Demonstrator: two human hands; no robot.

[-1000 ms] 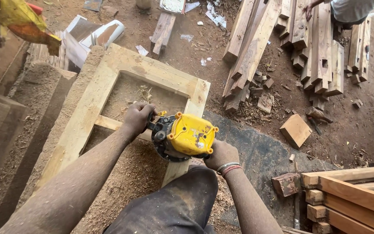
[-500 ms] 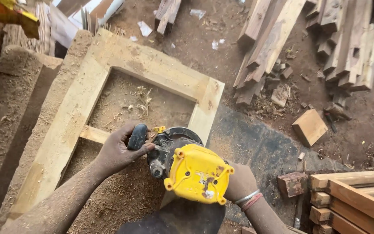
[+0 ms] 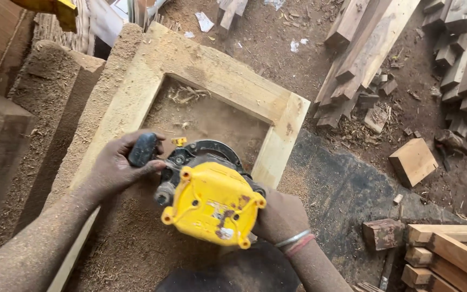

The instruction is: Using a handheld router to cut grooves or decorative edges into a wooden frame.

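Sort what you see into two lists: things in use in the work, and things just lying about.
In use:
router
left hand on its black knob
right hand on its far side
wooden frame

Lying about:
wood block
plank pile
paper scraps
stacked frames

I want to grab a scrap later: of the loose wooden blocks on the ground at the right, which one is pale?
The squarish light-tan block lying alone on the dirt. The other block, beside the stacked timber, is dark reddish-brown.

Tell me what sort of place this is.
Most likely an open-air carpentry yard: a yellow power tool worked over a wooden frame, sawdust underneath, and cut timber stacked on the dirt ground.
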